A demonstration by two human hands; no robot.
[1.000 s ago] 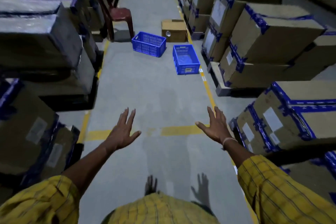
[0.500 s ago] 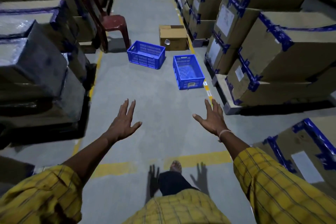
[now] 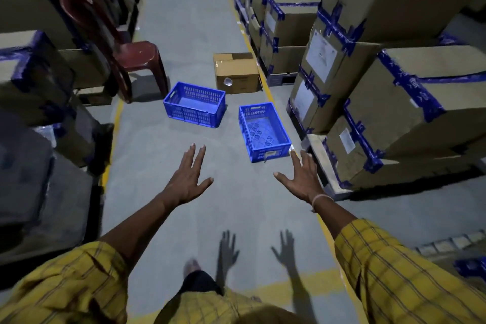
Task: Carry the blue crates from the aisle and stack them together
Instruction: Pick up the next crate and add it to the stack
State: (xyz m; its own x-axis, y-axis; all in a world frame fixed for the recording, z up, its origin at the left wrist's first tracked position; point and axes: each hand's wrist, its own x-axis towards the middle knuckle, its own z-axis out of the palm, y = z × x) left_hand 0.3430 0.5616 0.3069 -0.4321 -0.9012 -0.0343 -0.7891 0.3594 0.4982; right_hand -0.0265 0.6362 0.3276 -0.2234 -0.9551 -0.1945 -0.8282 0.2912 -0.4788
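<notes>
Both grips, left hand (image 3: 187, 181) and right hand (image 3: 302, 179), spread, empty. Nearer blue slotted plastic crate (image 3: 264, 131) lies lengthwise ahead, closest the right.

Two blue crates sit on the grey aisle floor, apart from each other: the left crate (image 3: 194, 104) lies crosswise, the right crate (image 3: 264, 131) lengthwise near the yellow floor line (image 3: 267, 87). Behind them stands a small cardboard box (image 3: 236, 72); a maroon plastic chair (image 3: 123, 47) stands at the left. The left hand (image 3: 188, 179) and right hand (image 3: 302, 180) reach forward with fingers spread, holding nothing. Taped cartons (image 3: 394, 102) line both sides, those on the left blurred, possibly wrapped.
</notes>
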